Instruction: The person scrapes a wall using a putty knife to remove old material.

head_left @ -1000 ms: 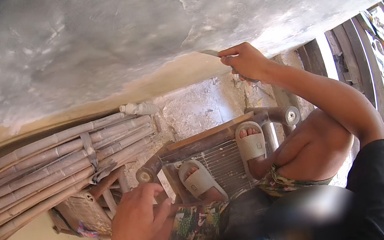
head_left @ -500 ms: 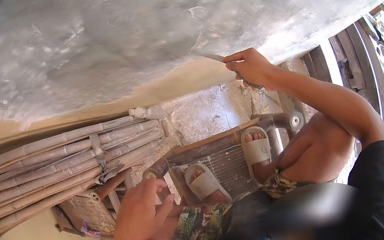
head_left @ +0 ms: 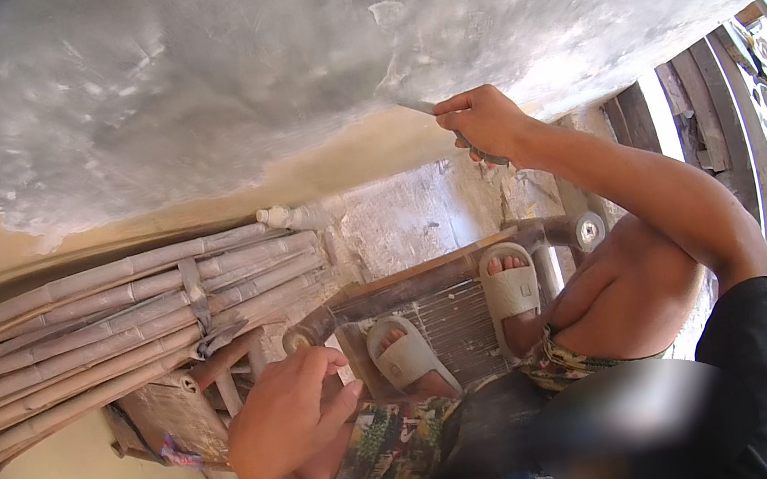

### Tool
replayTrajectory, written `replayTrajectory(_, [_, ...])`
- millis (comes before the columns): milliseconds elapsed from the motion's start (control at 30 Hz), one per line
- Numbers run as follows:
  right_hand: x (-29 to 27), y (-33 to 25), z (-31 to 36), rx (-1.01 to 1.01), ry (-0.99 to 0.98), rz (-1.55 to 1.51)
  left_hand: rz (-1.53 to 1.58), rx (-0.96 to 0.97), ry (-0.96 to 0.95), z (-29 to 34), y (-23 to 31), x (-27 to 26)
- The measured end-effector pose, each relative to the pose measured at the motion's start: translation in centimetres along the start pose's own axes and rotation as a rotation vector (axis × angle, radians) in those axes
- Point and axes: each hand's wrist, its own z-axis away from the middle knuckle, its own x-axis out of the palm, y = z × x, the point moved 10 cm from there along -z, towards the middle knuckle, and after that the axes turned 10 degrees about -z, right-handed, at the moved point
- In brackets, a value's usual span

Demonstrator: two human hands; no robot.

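My right hand [head_left: 490, 128] is closed round the handle of a scraper with a thin grey blade [head_left: 416, 106]. The blade's tip meets the wall [head_left: 206, 86], where a grey patchy layer lies above bare tan surface. Part of the handle sticks out below my fingers. Over my left knee hangs my left hand [head_left: 292, 419], holding nothing, its fingers loosely bent and apart. It is nearest to the end of a bamboo rail on the bench [head_left: 455, 334] under my sandalled feet.
Long bamboo poles [head_left: 101, 312], tied in a bundle, lie along the wall on the left. Below them is a wooden frame [head_left: 166, 423]. At the far right stand upright planks [head_left: 702, 110], with bright light beyond. A dusty ledge [head_left: 401, 221] lies between wall and bench.
My right hand and the scraper have shifted slightly left and up along the wall. The left hand has moved a little, staying over the knee.
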Motion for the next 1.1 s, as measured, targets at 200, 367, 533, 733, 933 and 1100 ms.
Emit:
replayTrajectory(200, [0.9, -1.1, 0.2, -0.05, -0.04, -0.04, -0.016, -0.014, 0.048, 0.1, -0.5, 0.0])
replayTrajectory(367, [0.6, -0.9, 0.2, -0.052, -0.019, -0.027, 0.05, 0.009, 0.036, 0.7, -0.5, -0.2])
replayTrajectory(533, [1.1, -0.1, -0.8, -0.048, 0.008, 0.12, 0.022, 0.012, 0.018, 0.3, -0.4, 0.4])
replayTrajectory(733, [0.7, -1.1, 0.3, -0.066, -0.022, 0.122, -0.048, -0.088, 0.09, 1.6, -3.0, -0.1])
replayTrajectory(933, [1.6, -0.4, -0.7, -0.077, -0.053, 0.26, 0.023, 0.099, -0.042, 0.0, 0.2, 0.9])
replayTrajectory(1100, [3.0, 0.3, 1.0, -0.017, -0.102, 0.1, -0.029, 0.006, 0.112, 0.7, -1.9, -1.4])
